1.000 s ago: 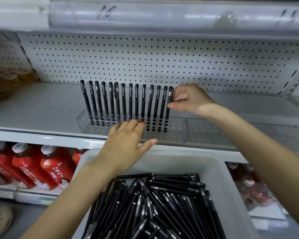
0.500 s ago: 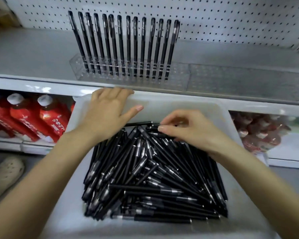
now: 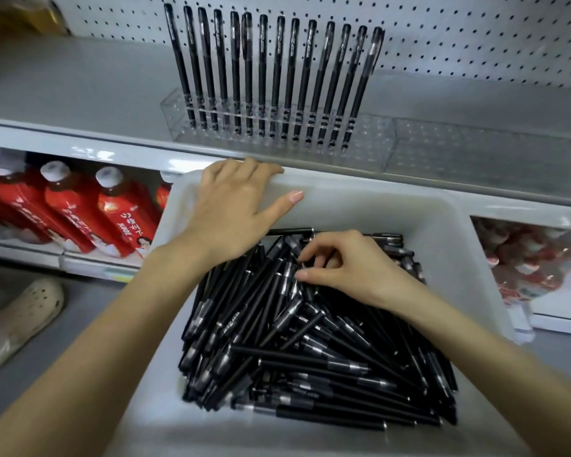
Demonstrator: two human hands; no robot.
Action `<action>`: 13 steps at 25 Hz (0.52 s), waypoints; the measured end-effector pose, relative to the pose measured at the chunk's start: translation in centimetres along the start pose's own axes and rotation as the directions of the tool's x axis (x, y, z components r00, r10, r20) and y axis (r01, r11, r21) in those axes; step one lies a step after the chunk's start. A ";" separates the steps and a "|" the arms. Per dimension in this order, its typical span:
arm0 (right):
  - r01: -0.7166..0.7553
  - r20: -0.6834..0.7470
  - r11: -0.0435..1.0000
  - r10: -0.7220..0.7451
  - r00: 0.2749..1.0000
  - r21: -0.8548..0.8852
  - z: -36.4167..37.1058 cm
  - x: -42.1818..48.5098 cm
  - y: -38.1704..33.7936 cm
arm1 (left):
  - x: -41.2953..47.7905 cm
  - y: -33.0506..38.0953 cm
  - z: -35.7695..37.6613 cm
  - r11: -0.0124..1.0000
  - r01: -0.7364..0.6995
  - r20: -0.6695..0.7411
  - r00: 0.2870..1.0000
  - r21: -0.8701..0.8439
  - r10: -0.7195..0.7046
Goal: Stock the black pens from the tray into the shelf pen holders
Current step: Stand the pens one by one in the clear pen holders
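1. right hand [image 3: 353, 268]: down on the far end of the pile, fingers curled, thumb and index fingertips [image 3: 305, 257] close together at a pen cap. cannot tell whether the pinch has actually closed on a pen.
2. left hand [image 3: 234, 209]: fingers hooked over the far rim of the tray [image 3: 442, 225], gripping it near the left corner; thumb stretched out along the inside wall.
3. loose black pens [image 3: 310, 351]: heaped in the white tray, lying flat and crossed at many angles, mostly toward the right and middle of the tray floor.
4. pen holder [image 3: 370, 140]: clear, perforated, at the front edge of the shelf [image 3: 63, 94], just beyond the tray's far rim.
5. standing pens [image 3: 277, 77]: one row upright in the holder's holes, filling its left and middle part, fanning slightly outward at the tops.
6. second clear holder [image 3: 475, 150]: just beside the first, to its right, end to end.
7. pegboard [image 3: 475, 34]: white, behind the shelf.
8. red bottles [image 3: 80, 212]: white caps, on the lower shelf left of the tray.
9. red packs [image 3: 534, 258]: lower shelf on the right, blurred.
10. pale shoe [image 3: 20, 318]: on the floor, lower left.
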State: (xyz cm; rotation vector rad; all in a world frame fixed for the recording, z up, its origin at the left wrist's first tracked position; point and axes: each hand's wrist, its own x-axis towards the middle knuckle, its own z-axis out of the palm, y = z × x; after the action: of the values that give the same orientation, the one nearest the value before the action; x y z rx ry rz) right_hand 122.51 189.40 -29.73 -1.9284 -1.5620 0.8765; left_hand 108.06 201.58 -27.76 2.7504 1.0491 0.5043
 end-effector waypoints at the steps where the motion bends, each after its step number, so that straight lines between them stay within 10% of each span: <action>1: -0.010 0.003 0.999 0.010 1.000 0.032 0.2 -0.2 0.0 | 0.0 0.1 0.0 1.000 0.001 0.001 1.000 -0.003 -0.001; 13: 0.217 -0.393 0.849 -0.011 0.919 0.482 -7.6 -1.0 -4.2 | 1.8 1.5 -3.3 0.923 0.003 -0.071 0.997 -0.384 -0.033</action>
State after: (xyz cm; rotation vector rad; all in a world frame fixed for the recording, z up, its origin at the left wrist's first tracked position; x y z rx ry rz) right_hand 125.32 189.45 -21.47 -1.4803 -1.0604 0.7239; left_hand 109.05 201.80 -23.88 2.3903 0.8786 0.7309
